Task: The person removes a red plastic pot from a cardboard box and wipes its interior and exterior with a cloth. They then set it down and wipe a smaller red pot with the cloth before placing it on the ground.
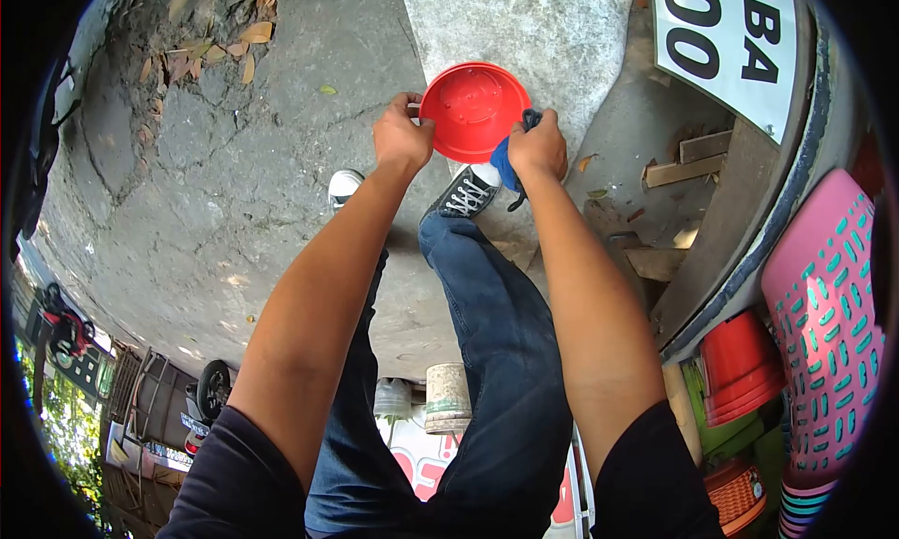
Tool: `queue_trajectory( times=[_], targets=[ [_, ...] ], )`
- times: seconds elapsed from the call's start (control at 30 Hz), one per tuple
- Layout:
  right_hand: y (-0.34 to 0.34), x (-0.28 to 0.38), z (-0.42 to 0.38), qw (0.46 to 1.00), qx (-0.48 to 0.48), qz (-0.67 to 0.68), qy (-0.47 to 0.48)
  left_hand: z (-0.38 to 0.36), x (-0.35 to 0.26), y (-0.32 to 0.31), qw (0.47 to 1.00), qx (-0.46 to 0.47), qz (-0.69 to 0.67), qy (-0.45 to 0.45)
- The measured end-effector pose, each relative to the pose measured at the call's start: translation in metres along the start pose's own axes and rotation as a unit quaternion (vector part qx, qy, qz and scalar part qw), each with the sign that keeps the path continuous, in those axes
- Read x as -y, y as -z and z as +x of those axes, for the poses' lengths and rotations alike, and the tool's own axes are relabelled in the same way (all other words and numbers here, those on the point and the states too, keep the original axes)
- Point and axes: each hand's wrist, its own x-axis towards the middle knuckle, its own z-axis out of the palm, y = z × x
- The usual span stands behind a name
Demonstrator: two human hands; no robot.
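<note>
Wood pieces (685,170) right of red bowl (473,110)

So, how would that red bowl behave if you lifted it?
The red bowl is probably light for its size, looking thin-walled and hollow. Its glossy surface looks like plastic, so it may be a little slippery. It seems fairly stiff, showing a round shape between the left hand and the right hand.

Glossy, smooth plastic bowl (470,110); matt cloth (504,164); rough concrete ground (225,183).
</note>
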Motion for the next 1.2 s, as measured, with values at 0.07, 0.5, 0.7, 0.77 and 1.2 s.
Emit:
queue_trajectory(
  times=[0.07,0.5,0.7,0.77,1.2],
  targets=[
    [0.004,-0.001,-0.004,1.000,-0.006,0.004,0.001,-0.002,0.006,-0.002,0.999,-0.017,-0.016,-0.025],
    [0.099,0.013,-0.116,0.992,0.022,0.000,0.123,-0.089,0.006,0.094,0.982,0.053,-0.183,-0.009],
    [0.166,0.018,-0.233,0.984,0.038,0.009,0.174,-0.186,-0.006,0.186,0.953,0.092,-0.288,-0.016],
    [0.192,0.014,-0.277,0.979,0.036,0.037,0.195,-0.217,-0.004,0.223,0.952,0.144,-0.269,-0.032],
    [0.314,-0.022,-0.510,0.920,-0.053,0.142,0.362,-0.393,-0.056,0.394,0.827,0.343,-0.337,-0.293]
  ],
)
